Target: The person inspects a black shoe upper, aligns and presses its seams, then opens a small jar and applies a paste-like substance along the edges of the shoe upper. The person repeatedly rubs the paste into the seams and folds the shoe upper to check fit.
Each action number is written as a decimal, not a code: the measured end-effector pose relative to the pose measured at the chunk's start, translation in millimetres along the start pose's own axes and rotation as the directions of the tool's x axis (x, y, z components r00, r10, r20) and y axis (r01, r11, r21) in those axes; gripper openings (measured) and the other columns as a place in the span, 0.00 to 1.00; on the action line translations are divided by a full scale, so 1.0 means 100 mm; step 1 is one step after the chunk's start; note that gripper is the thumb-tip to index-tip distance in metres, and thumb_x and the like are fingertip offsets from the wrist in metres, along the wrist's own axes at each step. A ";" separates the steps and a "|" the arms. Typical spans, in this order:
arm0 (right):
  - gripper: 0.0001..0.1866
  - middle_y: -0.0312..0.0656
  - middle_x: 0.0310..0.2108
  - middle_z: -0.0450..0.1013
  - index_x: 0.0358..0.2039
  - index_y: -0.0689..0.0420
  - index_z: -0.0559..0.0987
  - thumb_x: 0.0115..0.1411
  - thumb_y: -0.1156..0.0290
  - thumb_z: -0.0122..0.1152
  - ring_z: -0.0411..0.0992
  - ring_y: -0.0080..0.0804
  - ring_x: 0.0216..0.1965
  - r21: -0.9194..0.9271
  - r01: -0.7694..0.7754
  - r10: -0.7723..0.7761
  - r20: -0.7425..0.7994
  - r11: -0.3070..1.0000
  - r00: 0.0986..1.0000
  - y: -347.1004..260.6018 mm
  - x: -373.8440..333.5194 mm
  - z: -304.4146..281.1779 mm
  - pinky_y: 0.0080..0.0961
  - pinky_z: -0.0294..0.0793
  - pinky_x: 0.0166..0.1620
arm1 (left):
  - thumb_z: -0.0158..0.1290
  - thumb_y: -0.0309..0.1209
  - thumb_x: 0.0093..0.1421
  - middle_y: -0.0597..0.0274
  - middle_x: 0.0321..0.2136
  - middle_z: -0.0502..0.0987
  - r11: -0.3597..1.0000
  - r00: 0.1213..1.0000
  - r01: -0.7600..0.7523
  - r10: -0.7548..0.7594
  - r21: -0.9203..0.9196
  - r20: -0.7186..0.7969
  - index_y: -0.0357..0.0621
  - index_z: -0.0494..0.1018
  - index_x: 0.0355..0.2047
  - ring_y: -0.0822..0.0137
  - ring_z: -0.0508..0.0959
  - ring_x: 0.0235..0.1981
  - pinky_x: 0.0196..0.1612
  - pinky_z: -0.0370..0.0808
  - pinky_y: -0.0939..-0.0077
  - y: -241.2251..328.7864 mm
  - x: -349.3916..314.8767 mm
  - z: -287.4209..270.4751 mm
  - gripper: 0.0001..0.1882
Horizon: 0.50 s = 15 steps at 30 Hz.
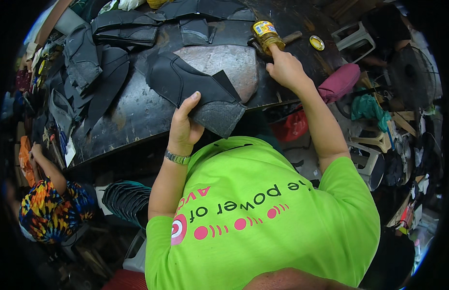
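Observation:
My left hand [184, 123] is closed on the near edge of a black shoe upper [178, 79], thumb on top and the other fingers mostly hidden beneath. The upper has stitched seams, a smooth black side and a grey fuzzy patch. It reaches over a worn stone slab [222, 63] on the dark table. At the far right, my right hand [288, 71] has its index finger stretched into the mouth of a tilted jar [266, 34] with a yellow label. Its thumb stands apart, and its other fingers are partly hidden. A yellow round lid [316, 43] lies right of the jar.
More black uppers [82, 60] are heaped at the table's left, with others [125, 29] along its far side. A pink rolled bundle [339, 83] sits beyond the right edge. Left of me, a person in a colourful shirt [55, 210] works. A fan [412, 75] stands far right.

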State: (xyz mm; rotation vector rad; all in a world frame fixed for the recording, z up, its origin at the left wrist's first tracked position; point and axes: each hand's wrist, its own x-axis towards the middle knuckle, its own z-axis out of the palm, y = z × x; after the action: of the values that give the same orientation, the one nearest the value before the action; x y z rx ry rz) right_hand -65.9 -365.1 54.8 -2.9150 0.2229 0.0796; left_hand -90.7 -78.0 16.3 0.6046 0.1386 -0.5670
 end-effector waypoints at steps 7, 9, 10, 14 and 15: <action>0.16 0.50 0.35 0.76 0.47 0.56 0.79 0.58 0.78 0.53 0.78 0.47 0.37 0.207 0.361 -0.280 -0.337 0.909 0.899 -0.15 -0.58 -0.35 0.38 0.76 0.43 | 0.54 0.27 0.66 0.54 0.44 0.81 0.975 0.998 -0.061 0.059 0.214 0.016 0.35 0.74 0.49 0.61 0.82 0.44 0.48 0.81 0.66 -0.04 0.02 0.12 0.13; 0.19 0.46 0.39 0.73 0.49 0.54 0.81 0.58 0.81 0.52 0.75 0.37 0.38 0.540 0.470 -0.313 -0.360 0.698 0.879 -0.26 -0.64 -0.32 0.29 0.73 0.44 | 0.53 0.28 0.67 0.52 0.45 0.80 0.976 0.998 -0.064 0.058 0.206 0.032 0.35 0.73 0.50 0.59 0.83 0.44 0.49 0.81 0.64 -0.07 -0.01 0.17 0.14; 0.21 0.44 0.41 0.72 0.50 0.54 0.82 0.58 0.83 0.52 0.73 0.32 0.38 0.670 0.515 -0.329 -0.396 0.534 0.857 -0.31 -0.65 -0.28 0.24 0.72 0.44 | 0.52 0.28 0.67 0.52 0.45 0.80 0.977 0.998 -0.060 0.055 0.206 0.031 0.34 0.73 0.51 0.59 0.83 0.44 0.49 0.81 0.63 -0.08 -0.02 0.20 0.14; 0.25 0.38 0.47 0.63 0.54 0.52 0.81 0.60 0.87 0.49 0.67 0.25 0.39 0.772 0.463 -0.357 -0.323 0.436 0.876 -0.43 -0.63 -0.08 0.19 0.69 0.44 | 0.51 0.25 0.68 0.52 0.47 0.79 0.988 0.997 -0.065 0.058 0.139 0.051 0.33 0.72 0.51 0.61 0.82 0.46 0.51 0.80 0.65 -0.10 -0.08 0.27 0.14; 0.25 0.39 0.46 0.64 0.55 0.52 0.81 0.60 0.87 0.49 0.67 0.24 0.39 0.779 0.452 -0.359 -0.310 0.435 0.880 -0.44 -0.62 -0.05 0.19 0.69 0.44 | 0.51 0.24 0.68 0.53 0.47 0.79 0.990 0.993 -0.088 0.078 0.106 0.094 0.33 0.72 0.51 0.62 0.81 0.47 0.51 0.80 0.66 -0.11 -0.09 0.28 0.13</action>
State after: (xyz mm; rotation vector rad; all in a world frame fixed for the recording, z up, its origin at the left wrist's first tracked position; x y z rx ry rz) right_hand -120.3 -314.4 73.3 -1.8966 -0.3661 -0.2059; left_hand -105.2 -97.3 36.9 0.6879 -0.0027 -0.5225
